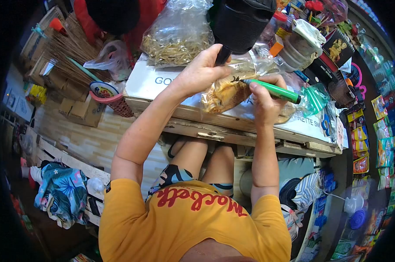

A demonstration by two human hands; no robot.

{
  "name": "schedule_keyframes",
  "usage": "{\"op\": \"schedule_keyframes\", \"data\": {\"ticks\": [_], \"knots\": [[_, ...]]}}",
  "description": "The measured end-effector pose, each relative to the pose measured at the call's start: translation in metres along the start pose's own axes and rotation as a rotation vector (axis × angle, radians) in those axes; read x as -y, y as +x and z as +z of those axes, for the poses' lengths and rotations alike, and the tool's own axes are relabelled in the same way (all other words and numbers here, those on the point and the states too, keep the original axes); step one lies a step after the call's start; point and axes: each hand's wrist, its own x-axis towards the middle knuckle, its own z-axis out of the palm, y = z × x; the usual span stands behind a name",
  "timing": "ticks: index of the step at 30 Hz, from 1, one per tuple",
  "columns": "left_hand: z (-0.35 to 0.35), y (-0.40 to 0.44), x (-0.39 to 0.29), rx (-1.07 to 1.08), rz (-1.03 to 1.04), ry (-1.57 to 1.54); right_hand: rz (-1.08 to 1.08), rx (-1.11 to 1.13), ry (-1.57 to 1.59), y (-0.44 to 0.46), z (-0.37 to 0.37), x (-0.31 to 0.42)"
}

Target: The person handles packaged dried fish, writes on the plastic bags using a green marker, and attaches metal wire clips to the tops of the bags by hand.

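Note:
A clear plastic bag (221, 97) with yellow-brown contents, perhaps dried fish, lies on the white-topped table (140, 83). My left hand (202, 72) is closed at the bag's upper left edge, its fingertips partly hidden near a black stem. In my right hand (269, 100) is a green marker (278, 91), held like a pen. Its tip points left and touches the bag's upper part, where short dark strokes show.
Behind the bag stands a large black object (243, 26), its kind unclear. A plastic sack of dried small pieces (175, 43) sits at the back left. Blue-handled scissors (324, 124) lie at the right. A pink basket (116, 104) stands left of the table, and hanging packets (359, 139) line the right.

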Motion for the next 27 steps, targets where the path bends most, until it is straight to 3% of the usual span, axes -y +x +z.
{"op": "schedule_keyframes", "data": {"ticks": [6, 15, 17, 23, 27], "knots": [[0.0, -0.007, 0.005, -0.021, 0.014, 0.242, -0.063, -0.056, 0.019, -0.001, -0.003, -0.002], [0.004, -0.023, 0.001, -0.053, 0.101, -0.083, -0.155, 0.005, -0.054, -0.008, 0.003, -0.004], [0.004, -0.026, -0.002, -0.091, 0.098, 0.016, -0.298, 0.054, -0.102, -0.007, 0.0, -0.01], [0.004, -0.031, -0.001, -0.157, 0.093, 0.162, -0.287, 0.066, -0.022, -0.011, 0.003, -0.006], [0.005, -0.032, -0.005, -0.185, 0.133, 0.212, -0.353, 0.071, -0.136, -0.011, 0.008, 0.0]]}}
